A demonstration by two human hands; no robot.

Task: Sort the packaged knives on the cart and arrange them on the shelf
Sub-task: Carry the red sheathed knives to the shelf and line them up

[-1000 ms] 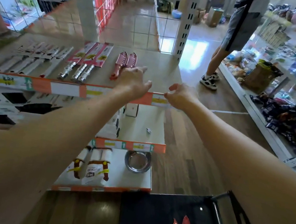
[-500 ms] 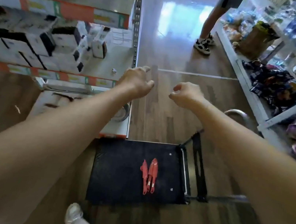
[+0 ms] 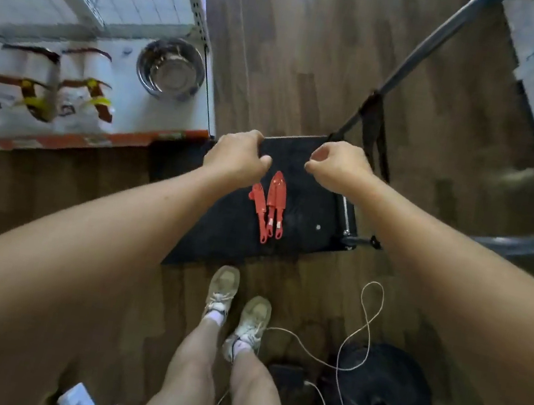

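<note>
**Hands back over cart, last red knives not yet picked**

Two red packaged knives (image 3: 271, 203) lie side by side, touching, near the middle of the black cart deck (image 3: 220, 230), tips toward the far edge, handles toward the near edge. Nothing else visible on the deck.

Left hand (image 3: 235, 159) hovers just above and left of the knife tips, grip loosely curled, holding nothing. Right hand (image 3: 340, 168) hovers above the deck's far-right part, grip also curled in, empty. Neither touches the knives.

Change: a second ago both hands were up at the top shelf edge beside knives already laid out there; view has since swung down and both arms have dropped to the cart. Reads as one placement round finished, next pickup starting. Judged: these two are the last items on the cart, so task is near its end.

Outward: cart handle (image 3: 420, 48) rises from the far-right corner. Bottom shelf (image 3: 164, 138) sits just left of the deck's far-left corner, carrying a steel bowl (image 3: 171, 68) and white packaged goods (image 3: 48, 83). Person's shoes (image 3: 236, 305) stand at the deck's near edge; a loose cord (image 3: 362, 320) trails on the wooden floor (image 3: 281, 48).

Next likely: close down on the pair, probably left hand.
</note>
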